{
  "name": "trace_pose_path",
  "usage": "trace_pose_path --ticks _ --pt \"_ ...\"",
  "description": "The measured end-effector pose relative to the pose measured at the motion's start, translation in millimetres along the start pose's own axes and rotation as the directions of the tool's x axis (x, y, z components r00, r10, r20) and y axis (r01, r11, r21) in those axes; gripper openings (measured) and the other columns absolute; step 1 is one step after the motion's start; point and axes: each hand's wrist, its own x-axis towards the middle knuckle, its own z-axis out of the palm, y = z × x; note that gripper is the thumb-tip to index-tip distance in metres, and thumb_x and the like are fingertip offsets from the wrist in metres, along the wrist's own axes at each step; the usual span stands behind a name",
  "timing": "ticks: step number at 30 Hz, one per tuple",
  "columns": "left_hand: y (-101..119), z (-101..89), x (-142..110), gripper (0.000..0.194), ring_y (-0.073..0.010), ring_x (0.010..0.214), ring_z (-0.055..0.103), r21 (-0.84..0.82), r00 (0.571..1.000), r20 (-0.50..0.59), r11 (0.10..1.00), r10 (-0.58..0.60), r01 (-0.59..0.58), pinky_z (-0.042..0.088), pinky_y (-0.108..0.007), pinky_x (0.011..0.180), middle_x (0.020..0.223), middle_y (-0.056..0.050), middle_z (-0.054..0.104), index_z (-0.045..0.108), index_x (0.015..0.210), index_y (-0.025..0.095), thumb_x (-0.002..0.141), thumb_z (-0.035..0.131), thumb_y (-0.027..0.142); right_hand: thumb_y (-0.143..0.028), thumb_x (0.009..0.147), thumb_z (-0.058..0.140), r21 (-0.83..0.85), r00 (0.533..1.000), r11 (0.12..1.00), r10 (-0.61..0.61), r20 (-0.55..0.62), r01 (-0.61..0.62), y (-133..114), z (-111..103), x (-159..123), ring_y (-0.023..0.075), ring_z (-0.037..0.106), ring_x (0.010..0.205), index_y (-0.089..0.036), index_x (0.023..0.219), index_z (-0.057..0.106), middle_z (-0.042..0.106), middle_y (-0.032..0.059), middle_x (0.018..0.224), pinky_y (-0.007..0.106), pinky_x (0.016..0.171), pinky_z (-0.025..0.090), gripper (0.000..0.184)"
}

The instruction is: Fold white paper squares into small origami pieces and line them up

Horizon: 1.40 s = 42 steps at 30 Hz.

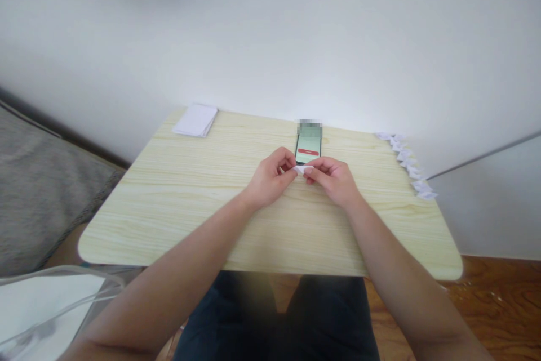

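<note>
My left hand (pixel 270 178) and my right hand (pixel 333 179) meet over the middle of a pale wooden table (pixel 190 203). Both pinch a small folded piece of white paper (pixel 301 169) between their fingertips, just above the tabletop. Most of the paper is hidden by my fingers. A phone (pixel 308 144) with a lit screen lies flat right behind my hands.
A stack of white paper sheets (pixel 195 120) lies at the table's far left corner. Several small folded white paper pieces (pixel 408 164) line the right edge. A white wall stands behind the table, a grey cushion (pixel 38 186) to the left, a clear plastic bag (pixel 46 307) at lower left.
</note>
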Motion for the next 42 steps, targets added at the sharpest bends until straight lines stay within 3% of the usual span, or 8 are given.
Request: trace_pose_path --ticks 7,15,24,31,42 --pt "1.2 -0.3 0.3 0.025 -0.0129 0.068 0.053 0.080 0.999 0.026 0.996 -0.044 0.042 0.042 -0.027 0.063 0.080 -0.001 0.066 0.068 0.088 0.018 0.092 0.061 0.042 -0.042 0.085 0.076 -0.132 0.996 0.987 -0.092 -0.008 0.090 -0.5 1.9 -3.2 0.0160 0.067 0.069 -0.020 0.091 0.074 0.074 0.0037 0.079 0.030 0.066 0.054 0.023" --pt "3.5 0.2 -0.7 0.023 -0.0126 0.069 0.053 0.169 1.000 -0.010 0.985 0.025 -0.023 0.042 -0.026 0.066 0.081 0.000 0.068 0.069 0.088 0.018 0.093 0.060 0.038 -0.041 0.087 0.074 -0.196 0.987 0.970 -0.154 -0.039 0.144 1.2 4.1 -3.6 0.0159 0.067 0.070 -0.019 0.092 0.074 0.074 0.0033 0.077 0.029 0.067 0.053 0.022" --pt "1.6 0.2 -1.5 0.018 -0.0130 0.072 0.057 0.262 0.997 -0.014 0.963 0.070 -0.064 0.042 -0.027 0.068 0.081 0.001 0.069 0.068 0.090 0.019 0.095 0.057 0.032 -0.040 0.088 0.071 -0.244 0.988 0.961 -0.145 -0.052 0.128 -0.2 6.9 -5.1 0.0165 0.066 0.071 -0.020 0.091 0.073 0.073 0.0034 0.080 0.029 0.067 0.051 0.021" --pt "1.5 -0.1 -2.7 0.019 -0.0151 0.079 0.061 0.206 0.998 0.056 0.977 0.037 -0.048 0.045 -0.027 0.069 0.087 -0.001 0.071 0.068 0.099 0.020 0.096 0.055 0.033 -0.039 0.087 0.071 -0.241 0.989 0.964 -0.135 -0.064 0.116 -0.9 4.8 -4.8 0.0145 0.059 0.066 -0.020 0.088 0.071 0.069 0.0009 0.075 0.027 0.061 0.045 0.019" --pt "-3.1 2.4 -3.0 0.020 -0.0154 0.078 0.061 0.202 0.998 0.045 0.978 0.040 -0.049 0.045 -0.029 0.072 0.086 -0.001 0.071 0.070 0.096 0.020 0.095 0.058 0.036 -0.036 0.087 0.069 -0.350 0.974 0.920 -0.217 -0.072 0.179 0.6 6.1 -5.1 0.0144 0.058 0.065 -0.021 0.085 0.070 0.067 0.0002 0.075 0.028 0.061 0.045 0.015"
